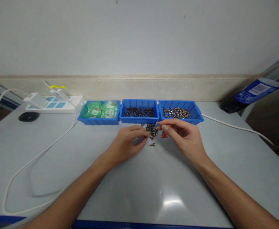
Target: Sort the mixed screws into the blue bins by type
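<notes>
In the head view, take the pile of small metal fasteners as your clock's centre; it lies on the table. Your left hand sits at eight o'clock, thumb and forefinger nearly closed at the pile's edge; your right hand, at three to four, has its fingertips drawn close together. Whether either pinches a piece you cannot tell. Flanking the pile this way probably lets both hands reach it without crossing. A loose fastener lies apart at six.

The bins likely stand in a row to keep kinds separate: left bin, toward ten, with green packets; middle bin, at eleven, with dark screws; right bin, at two, with shiny fasteners.

The tabletop is pale and glossy, against a plain wall. Toward ten sits a power strip; between two and three, a tilted bottle.
</notes>
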`<state>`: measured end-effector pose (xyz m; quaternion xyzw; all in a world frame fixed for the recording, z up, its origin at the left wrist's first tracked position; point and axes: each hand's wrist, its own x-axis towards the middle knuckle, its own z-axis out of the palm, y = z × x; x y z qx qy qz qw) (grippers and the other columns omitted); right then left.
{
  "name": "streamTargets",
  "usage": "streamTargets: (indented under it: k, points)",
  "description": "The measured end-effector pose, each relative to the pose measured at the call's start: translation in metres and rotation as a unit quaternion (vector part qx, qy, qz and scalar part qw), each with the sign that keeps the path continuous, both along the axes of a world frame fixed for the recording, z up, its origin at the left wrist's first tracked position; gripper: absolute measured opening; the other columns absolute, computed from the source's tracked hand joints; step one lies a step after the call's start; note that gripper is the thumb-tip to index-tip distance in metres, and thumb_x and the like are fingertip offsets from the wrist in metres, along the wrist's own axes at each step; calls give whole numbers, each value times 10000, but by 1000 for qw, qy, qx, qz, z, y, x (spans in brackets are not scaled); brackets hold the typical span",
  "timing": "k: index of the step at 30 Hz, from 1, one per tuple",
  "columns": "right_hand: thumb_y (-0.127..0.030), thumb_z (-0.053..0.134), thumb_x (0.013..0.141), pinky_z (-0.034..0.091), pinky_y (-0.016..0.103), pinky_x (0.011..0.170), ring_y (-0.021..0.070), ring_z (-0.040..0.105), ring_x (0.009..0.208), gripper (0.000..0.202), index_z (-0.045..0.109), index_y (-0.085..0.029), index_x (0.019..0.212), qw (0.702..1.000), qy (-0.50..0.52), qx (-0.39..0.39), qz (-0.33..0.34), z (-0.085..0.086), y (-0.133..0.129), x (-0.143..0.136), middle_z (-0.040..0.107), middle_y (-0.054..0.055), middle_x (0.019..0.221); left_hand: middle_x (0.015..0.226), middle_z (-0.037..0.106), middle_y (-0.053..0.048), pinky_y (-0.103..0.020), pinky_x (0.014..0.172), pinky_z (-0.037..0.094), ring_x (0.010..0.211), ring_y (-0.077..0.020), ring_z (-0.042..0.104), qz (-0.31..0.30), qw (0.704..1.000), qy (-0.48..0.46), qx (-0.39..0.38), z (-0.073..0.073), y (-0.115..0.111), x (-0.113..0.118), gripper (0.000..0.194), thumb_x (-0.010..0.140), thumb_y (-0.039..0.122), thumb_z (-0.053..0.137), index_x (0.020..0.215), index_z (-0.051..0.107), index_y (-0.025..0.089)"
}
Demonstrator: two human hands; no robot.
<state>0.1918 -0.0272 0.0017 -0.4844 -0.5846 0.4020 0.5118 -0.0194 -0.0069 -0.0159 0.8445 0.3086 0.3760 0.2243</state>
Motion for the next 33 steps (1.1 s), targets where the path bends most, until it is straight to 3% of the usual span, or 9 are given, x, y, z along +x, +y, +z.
streamTargets:
  k: [4, 8, 16, 25, 29, 33]
  points:
    - [-276, 719, 849, 582, 291, 675, 168, 703, 701, 162, 764, -174, 967, 998, -43, 14, 34, 0, 0, 2, 762, 55, 825, 869, 759, -33, -252, 744, 572, 763, -142, 712, 35, 990, -71, -119, 3, -1, 3, 103, 847, 122, 707, 937, 691, 169]
    - [-256, 728, 843, 575, 291, 691, 172, 701, 720, 197, 767, -169, 1015, 992, -82, 18, 93, -1, -1, 1, 766, 56, 829, 879, 767, -35, -253, 732, 581, 794, -166, 743, 30, 964, -135, -226, 2, 0, 3, 241, 838, 221, 759, 991, 577, 184]
    - [-277, 782, 799, 599, 276, 697, 175, 738, 739, 179, 784, -171, 943, 989, -3, -67, 135, -3, -1, -3, 791, 71, 864, 904, 771, -36, -254, 795, 582, 847, -164, 754, 0, 945, -174, -278, -1, -1, 4, 276, 841, 236, 766, 981, 531, 195]
    - [-277, 833, 752, 605, 261, 674, 168, 750, 685, 165, 796, -187, 885, 975, 109, -122, 150, -4, 2, 0, 780, 46, 730, 862, 718, -16, -261, 776, 573, 804, -150, 719, -14, 961, -149, -232, 4, 0, 3, 223, 867, 250, 741, 979, 559, 186]
    - [-290, 812, 786, 591, 263, 679, 162, 738, 698, 115, 808, -202, 860, 984, 104, -96, 108, -5, 4, 4, 782, 48, 764, 882, 711, -26, -276, 762, 546, 803, -154, 684, -19, 995, 9, -102, 7, 2, -6, 84, 911, 202, 659, 988, 631, 183]
    - [-310, 766, 839, 582, 275, 730, 153, 725, 735, 104, 817, -223, 864, 985, 130, -65, 91, -6, 5, 8, 787, 49, 830, 1073, 701, -77, -331, 889, 530, 986, -204, 668, -75, 988, 129, -29, 9, 5, -15, 177, 920, 200, 637, 1091, 683, 190]
